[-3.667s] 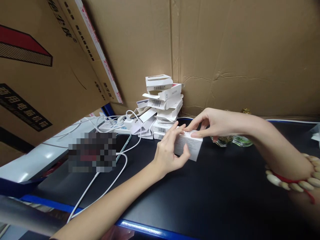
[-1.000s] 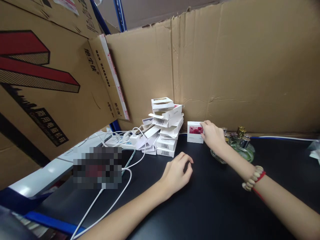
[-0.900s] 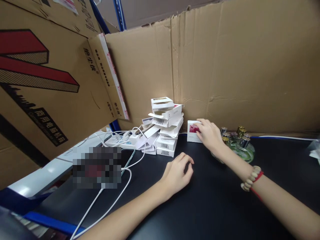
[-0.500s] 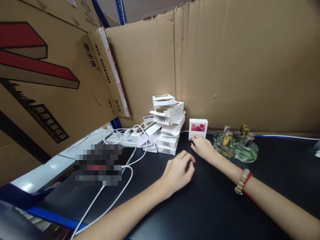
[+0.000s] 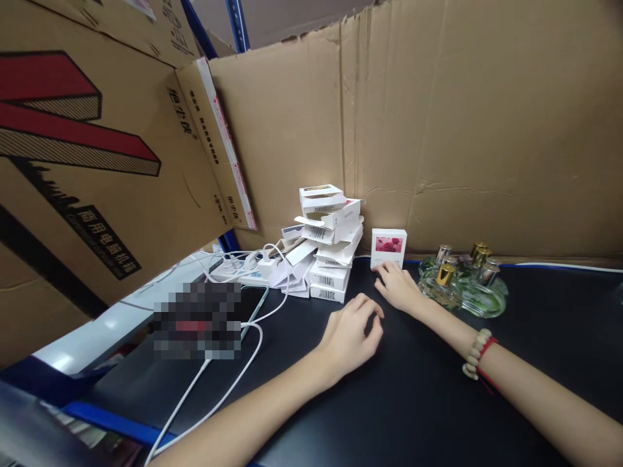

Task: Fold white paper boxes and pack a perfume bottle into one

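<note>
While upright, box (image 5: 389,245) on black tabletop (image 5: 418,402), cardboard (image 5: 487,130) behind.

A narrow gap separates upright box (image 5: 389,246) from bottles (image 5: 474,296)

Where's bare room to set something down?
Free: black table between left forearm and right forearm, and right of the glass bottles. Crowded: around the right hand, by the upright box, and the left, with stacked boxes and cables.

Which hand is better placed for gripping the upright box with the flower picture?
The right hand, most likely: it lies just in front of the upright box, while the left hand is farther from it. Both look empty.
</note>
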`<state>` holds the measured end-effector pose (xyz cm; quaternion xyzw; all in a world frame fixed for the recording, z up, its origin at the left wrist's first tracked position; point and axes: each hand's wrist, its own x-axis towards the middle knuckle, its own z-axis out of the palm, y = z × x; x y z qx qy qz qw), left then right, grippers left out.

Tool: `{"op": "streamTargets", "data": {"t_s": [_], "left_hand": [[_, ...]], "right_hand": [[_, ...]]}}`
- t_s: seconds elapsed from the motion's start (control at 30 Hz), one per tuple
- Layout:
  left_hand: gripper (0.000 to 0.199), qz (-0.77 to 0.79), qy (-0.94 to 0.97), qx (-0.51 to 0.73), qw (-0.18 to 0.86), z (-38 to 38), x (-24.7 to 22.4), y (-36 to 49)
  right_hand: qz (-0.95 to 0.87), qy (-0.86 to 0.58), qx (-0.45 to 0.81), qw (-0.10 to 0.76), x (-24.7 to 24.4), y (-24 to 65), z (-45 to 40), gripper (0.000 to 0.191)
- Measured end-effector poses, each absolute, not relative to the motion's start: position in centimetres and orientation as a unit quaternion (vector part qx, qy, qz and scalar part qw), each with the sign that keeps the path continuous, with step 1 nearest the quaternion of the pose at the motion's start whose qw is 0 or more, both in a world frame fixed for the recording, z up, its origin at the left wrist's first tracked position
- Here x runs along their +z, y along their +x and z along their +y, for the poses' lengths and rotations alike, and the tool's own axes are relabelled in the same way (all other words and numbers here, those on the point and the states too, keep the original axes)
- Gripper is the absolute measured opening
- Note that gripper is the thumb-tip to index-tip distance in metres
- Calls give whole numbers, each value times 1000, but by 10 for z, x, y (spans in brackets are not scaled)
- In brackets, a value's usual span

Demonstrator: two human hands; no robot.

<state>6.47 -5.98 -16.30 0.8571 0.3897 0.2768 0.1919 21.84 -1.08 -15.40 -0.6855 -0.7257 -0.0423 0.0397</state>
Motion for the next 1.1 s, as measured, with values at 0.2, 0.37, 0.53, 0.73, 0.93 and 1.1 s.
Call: {"op": "streamTargets", "data": {"t_s": [0.2,0.37,0.53,0.73,0.93,1.1], "left_hand": [[15,392,857,275,189,-60,-163,65],[14,388,855,287,189,-59,-164,65],[14,385,857,287,185,-59,-164,65],[13,344,867,337,132,-57,-167,64],[14,290,810,490,-138,-26,-145,39],[13,403,729,508,-220,12,-132,1]], "right_hand": [[-717,-695,-47,37,-153,217,-12,36],[-701,-711,-52,32,-153,215,-13,38],[-699,-713,-49,33,-155,215,-13,39],[-701,-710,-42,51,-156,217,-12,38],[-703,-704,-47,86,-159,219,-10,33],[-707,-698,-53,102,-163,220,-8,31]]}}
